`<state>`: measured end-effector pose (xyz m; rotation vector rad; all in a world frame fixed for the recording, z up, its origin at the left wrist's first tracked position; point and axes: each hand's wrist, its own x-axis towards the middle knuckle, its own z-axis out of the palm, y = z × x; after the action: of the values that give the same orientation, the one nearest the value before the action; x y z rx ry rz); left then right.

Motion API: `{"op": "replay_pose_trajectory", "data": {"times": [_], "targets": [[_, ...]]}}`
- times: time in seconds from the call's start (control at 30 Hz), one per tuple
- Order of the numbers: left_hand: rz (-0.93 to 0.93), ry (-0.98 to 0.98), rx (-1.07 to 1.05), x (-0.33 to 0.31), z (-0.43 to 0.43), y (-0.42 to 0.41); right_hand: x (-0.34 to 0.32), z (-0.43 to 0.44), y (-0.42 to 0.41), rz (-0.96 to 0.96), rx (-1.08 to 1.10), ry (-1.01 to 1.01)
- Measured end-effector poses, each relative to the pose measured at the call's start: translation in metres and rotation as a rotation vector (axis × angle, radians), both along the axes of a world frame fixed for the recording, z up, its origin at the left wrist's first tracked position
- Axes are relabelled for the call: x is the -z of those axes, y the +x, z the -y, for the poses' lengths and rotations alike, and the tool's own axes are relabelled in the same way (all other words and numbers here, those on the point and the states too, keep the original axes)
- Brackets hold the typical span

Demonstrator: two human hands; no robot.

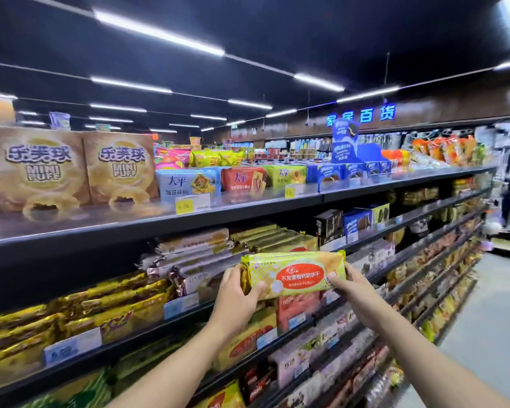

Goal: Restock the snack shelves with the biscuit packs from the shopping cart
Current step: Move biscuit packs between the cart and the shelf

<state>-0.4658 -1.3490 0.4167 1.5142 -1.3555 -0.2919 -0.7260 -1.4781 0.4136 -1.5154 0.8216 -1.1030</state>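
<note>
A: Views logged?
B: One, head-worn, wide-angle. Lens sits just above the top tier of the black metal snack shelves point(248, 213), facing them obliquely; tiers recede rightward.
A: Range?
B: Close. Two bare forearms point(171, 372) enter from the bottom edge. Frame spans the dark ceiling with white strip lights point(306, 33) down to lower tiers.
</note>
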Motion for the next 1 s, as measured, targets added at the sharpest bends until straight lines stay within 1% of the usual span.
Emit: {"op": "replay_pose_trajectory", "data": {"times": [0.2,0.33,0.4,0.47,0.6,0.73,0.87,0.93,1.0], "targets": [[0.091,-0.096,-0.033,-0.014,0.052,-0.014,-0.009,0.063,-0.011,0.008,-0.022,-0.042],[0.112,-0.116,-0.134,-0.033,0.078,-0.017,-0.031,0.103,-0.006,-0.063,-0.100,-0.096],[0.123,-0.114,-0.187,-0.038,0.087,-0.018,-0.038,0.119,0.000,-0.039,-0.155,-0.130],[0.159,-0.096,-0.244,-0.042,0.095,-0.020,-0.043,0.137,0.008,-0.019,-0.186,-0.142],[0.165,-0.074,-0.366,-0.038,0.113,-0.030,-0.045,0.167,0.022,-0.014,-0.241,-0.117],[0.160,-0.045,-0.433,-0.032,0.130,-0.038,-0.041,0.194,0.032,-0.057,-0.228,-0.095],[0.165,-0.003,-0.479,-0.040,0.146,-0.042,-0.042,0.216,0.038,-0.075,-0.225,-0.075],[0.168,0.026,-0.501,-0.044,0.153,-0.045,-0.044,0.224,0.041,-0.076,-0.209,-0.085],[0.175,0.059,-0.526,-0.044,0.159,-0.045,-0.044,0.227,0.044,-0.120,-0.164,-0.122]]}}
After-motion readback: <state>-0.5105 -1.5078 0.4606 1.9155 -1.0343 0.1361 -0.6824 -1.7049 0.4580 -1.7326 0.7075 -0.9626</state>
